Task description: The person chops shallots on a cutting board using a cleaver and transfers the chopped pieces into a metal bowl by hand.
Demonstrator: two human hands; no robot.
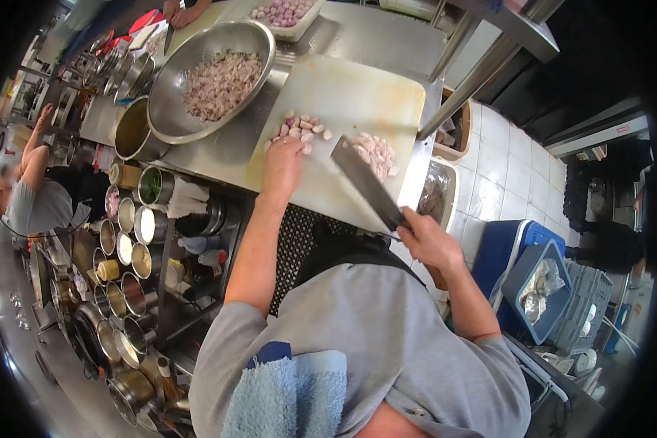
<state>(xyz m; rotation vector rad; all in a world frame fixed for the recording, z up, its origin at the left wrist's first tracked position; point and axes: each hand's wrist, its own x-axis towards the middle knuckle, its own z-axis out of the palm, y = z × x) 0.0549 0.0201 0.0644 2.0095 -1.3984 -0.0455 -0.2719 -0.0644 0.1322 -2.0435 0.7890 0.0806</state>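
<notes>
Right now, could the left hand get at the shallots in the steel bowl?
Likely yes. The left hand is near the open steel bowl, and nothing visible blocks its way over the rim to the shallots inside.

A brushed, shiny metal bowl (pixel 169 109) and matt, scuffed white plastic cutting board (pixel 358 84) sit on a glossy steel desk (pixel 394 36).
</notes>
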